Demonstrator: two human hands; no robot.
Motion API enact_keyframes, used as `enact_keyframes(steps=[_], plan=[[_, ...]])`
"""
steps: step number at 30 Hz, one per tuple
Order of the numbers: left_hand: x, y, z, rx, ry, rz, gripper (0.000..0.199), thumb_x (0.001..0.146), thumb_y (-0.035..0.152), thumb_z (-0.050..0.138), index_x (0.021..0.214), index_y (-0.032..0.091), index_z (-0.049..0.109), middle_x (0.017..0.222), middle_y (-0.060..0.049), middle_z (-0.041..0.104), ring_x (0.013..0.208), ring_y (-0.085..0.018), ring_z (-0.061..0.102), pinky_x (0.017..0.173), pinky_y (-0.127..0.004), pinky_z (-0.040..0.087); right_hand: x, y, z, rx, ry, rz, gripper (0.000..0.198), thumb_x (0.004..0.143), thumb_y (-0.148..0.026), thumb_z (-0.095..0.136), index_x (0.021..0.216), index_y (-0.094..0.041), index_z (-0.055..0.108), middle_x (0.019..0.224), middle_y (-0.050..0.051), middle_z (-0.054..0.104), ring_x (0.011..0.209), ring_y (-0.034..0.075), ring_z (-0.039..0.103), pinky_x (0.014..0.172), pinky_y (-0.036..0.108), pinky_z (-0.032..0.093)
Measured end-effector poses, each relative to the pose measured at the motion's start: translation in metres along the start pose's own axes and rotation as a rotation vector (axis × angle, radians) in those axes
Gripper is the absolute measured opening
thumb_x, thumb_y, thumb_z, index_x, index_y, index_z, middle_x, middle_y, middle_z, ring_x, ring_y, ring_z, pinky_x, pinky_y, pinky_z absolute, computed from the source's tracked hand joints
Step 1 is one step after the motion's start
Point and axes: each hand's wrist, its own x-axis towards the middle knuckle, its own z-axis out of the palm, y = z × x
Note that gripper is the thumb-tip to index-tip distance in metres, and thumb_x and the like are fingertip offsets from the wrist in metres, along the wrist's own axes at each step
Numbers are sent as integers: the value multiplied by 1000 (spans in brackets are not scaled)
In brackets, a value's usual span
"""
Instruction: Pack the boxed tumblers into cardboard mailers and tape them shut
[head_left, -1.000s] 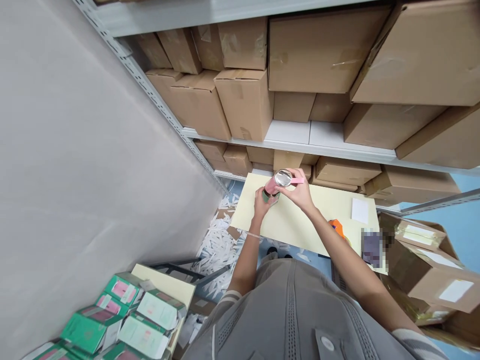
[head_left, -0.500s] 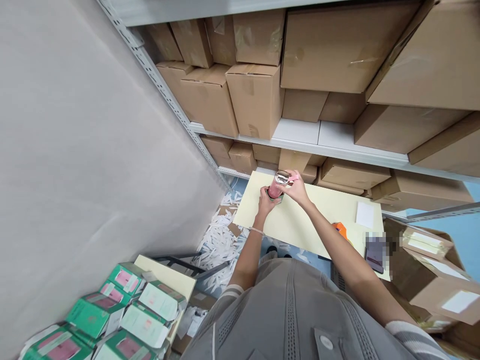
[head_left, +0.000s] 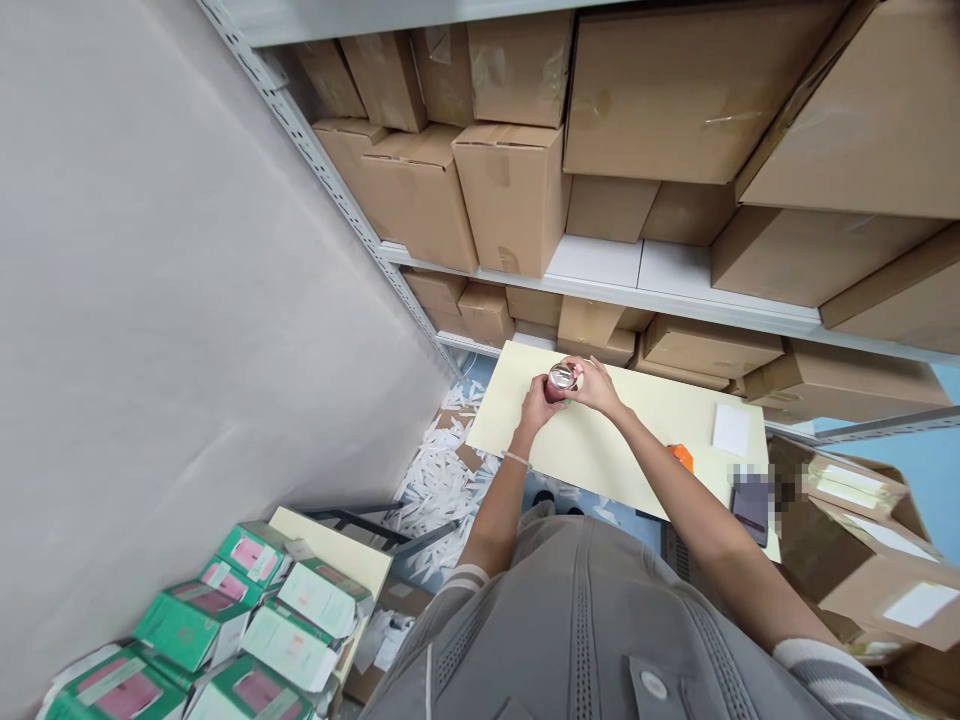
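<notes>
A pink tumbler (head_left: 554, 390) with a shiny clear lid (head_left: 562, 377) stands upright above the pale yellow table (head_left: 592, 430), between my hands. My left hand (head_left: 534, 405) is wrapped round its lower left side, where the small green box seen earlier is now mostly hidden by fingers. My right hand (head_left: 592, 384) grips the tumbler near the lid from the right, fingers closed over the rim. The pink strap by the lid is largely covered by my right fingers.
An orange tool (head_left: 681, 458), a white paper (head_left: 730, 429) and a phone (head_left: 751, 508) lie at the table's right. Green boxes (head_left: 180, 630) with pink windows fill a side table. Cardboard boxes (head_left: 510, 200) line the shelves; white paper strips (head_left: 442, 490) litter the floor.
The tumbler has moved down into the green box in my left hand. My right hand has come lower with it, and the pink strap no longer sticks out to the right.
</notes>
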Motion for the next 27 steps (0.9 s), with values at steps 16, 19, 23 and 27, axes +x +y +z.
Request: enact_keyframes(steps=[16, 19, 23, 27], plan=[[12, -5, 2, -6, -160, 98, 78, 57, 17, 88, 126, 20, 51, 135, -12, 55, 125, -30, 56, 106, -46, 44, -6, 45, 25, -169, -239, 246, 57, 64, -28, 82, 119, -31, 69, 139, 7, 50, 110, 29, 64, 97, 47, 51], [14, -9, 0, -30, -146, 83, 81, 57, 15, 88, 129, 19, 49, 137, -14, 53, 126, -30, 55, 108, -47, 42, -14, 47, 29, 97, -68, 239, 62, 67, -37, 79, 126, -28, 64, 137, 10, 53, 110, 28, 64, 91, 44, 55], [15, -13, -1, -56, -118, 31, 86, 55, 10, 87, 131, 21, 48, 140, -14, 51, 129, -28, 53, 110, -44, 41, -18, 45, 35, 479, 222, 500, 58, 80, -60, 59, 123, -21, 60, 114, 10, 66, 91, 22, 68, 78, 39, 59], [15, -15, 0, -66, -111, 39, 85, 54, 12, 88, 129, 20, 49, 138, -13, 53, 129, -28, 53, 110, -45, 40, -15, 40, 40, 500, 136, 696, 44, 84, -59, 52, 99, -21, 67, 95, 5, 72, 84, 19, 68, 69, 29, 58]])
